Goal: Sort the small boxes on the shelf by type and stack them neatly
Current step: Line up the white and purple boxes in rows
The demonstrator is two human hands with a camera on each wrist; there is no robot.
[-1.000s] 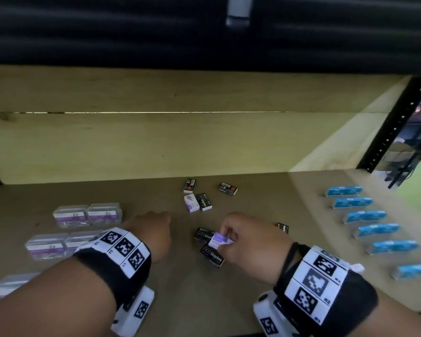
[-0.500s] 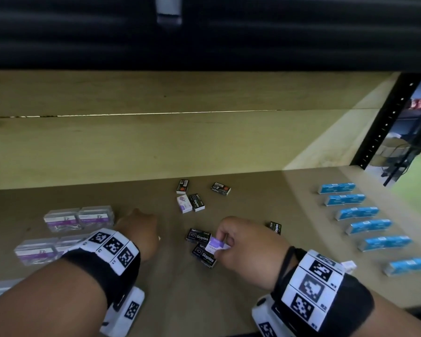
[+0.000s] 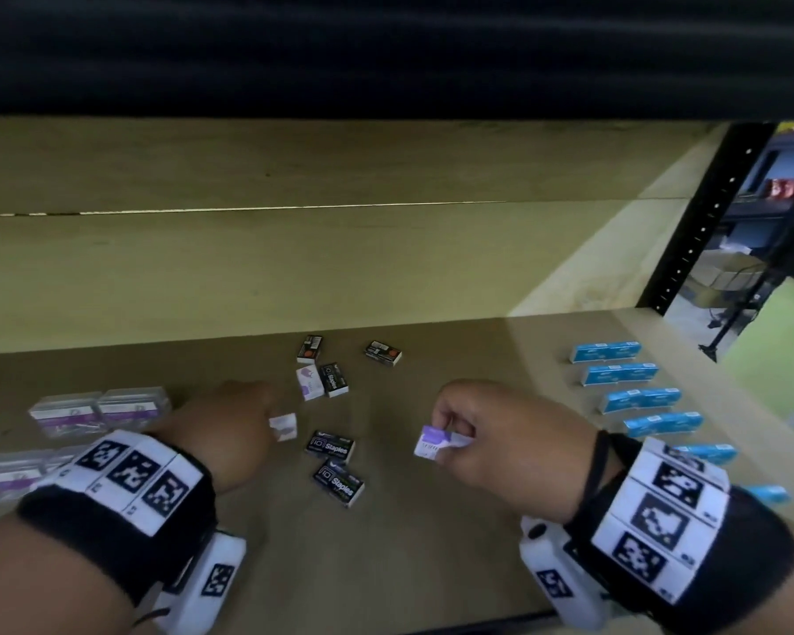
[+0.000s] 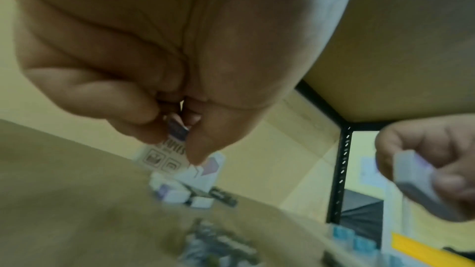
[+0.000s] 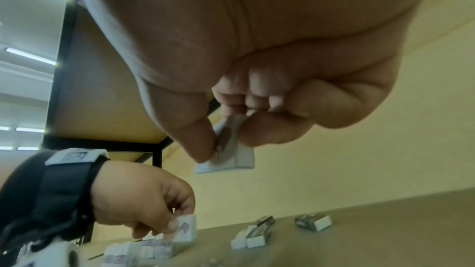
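Observation:
Both hands hover low over the brown shelf board (image 3: 409, 543). My left hand (image 3: 271, 419) pinches a small white and purple box (image 3: 283, 426), seen close up as the box (image 4: 180, 157) between thumb and fingertips. My right hand (image 3: 445, 435) pinches a second white and purple box (image 3: 435, 444), the same box (image 5: 231, 149) in the right wrist view. Two black staples boxes (image 3: 330, 445) (image 3: 339, 482) lie flat between the hands. Behind them lie another white and purple box (image 3: 309, 382), a black box (image 3: 335, 379) beside it, and two more black boxes (image 3: 310, 349) (image 3: 383, 352).
Clear plastic cases with purple labels (image 3: 97, 410) sit in rows at the left. Several blue boxes (image 3: 619, 374) stand in a line along the right side. A wooden back wall (image 3: 294, 268) closes the shelf, and a black perforated upright (image 3: 702, 222) marks its right corner.
My right hand has moved right and away from the black staples boxes, carrying its white and purple box. A white and purple box now shows at my left fingertips.

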